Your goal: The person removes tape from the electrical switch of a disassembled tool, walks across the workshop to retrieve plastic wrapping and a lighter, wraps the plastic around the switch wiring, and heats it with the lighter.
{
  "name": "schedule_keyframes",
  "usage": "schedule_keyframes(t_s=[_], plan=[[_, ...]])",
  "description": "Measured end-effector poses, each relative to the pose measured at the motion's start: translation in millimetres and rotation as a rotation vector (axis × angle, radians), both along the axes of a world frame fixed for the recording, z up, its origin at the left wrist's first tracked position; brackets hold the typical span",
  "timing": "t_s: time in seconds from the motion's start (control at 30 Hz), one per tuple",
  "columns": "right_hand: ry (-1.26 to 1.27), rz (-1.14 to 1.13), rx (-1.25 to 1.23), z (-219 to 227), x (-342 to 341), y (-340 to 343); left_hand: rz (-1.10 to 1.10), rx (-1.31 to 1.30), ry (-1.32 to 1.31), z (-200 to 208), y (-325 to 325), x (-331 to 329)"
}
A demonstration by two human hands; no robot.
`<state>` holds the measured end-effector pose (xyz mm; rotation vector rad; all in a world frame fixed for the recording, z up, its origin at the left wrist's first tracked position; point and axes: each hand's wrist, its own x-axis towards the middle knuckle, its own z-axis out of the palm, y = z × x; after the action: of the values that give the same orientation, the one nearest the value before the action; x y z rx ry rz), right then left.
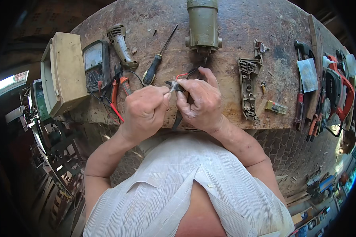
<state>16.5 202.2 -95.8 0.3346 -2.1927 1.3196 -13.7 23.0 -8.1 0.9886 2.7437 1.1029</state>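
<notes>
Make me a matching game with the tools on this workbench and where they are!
Things:
1. meter
2. screwdriver
3. motor
4. red saw

Places:
A. far right edge
B. top middle, wires running to the hands
C. left, beside the beige box
D. between the grey handle and the motor

Pairs: 1-C, 2-D, 3-B, 4-A

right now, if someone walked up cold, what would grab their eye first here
Two hands meet mid-bench, the left hand and right hand pinching a small part with red and black wires. Those wires run toward an olive-green motor housing at the far edge. An analog multimeter lies at left.
</notes>
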Motion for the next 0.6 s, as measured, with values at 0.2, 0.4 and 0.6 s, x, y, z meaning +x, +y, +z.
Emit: schedule_keyframes(t_s=[0.2, 0.4, 0.6], plan=[[-0.099, 0.07, -0.021, 3.2, 1.1, 2.9, 0.214, 0.191, -0.385, -13.1, -10.9, -1.6], [-0.11, 0.108, -0.033, 4.7, -0.6, 4.3, 0.183, 0.142, -0.734, -3.4, -22.0, -32.9], [-0.078, 0.144, -0.042, 3.4, -3.2, 8.2, -0.094, 0.036, -0.669, -6.8, -22.3, -65.6]])
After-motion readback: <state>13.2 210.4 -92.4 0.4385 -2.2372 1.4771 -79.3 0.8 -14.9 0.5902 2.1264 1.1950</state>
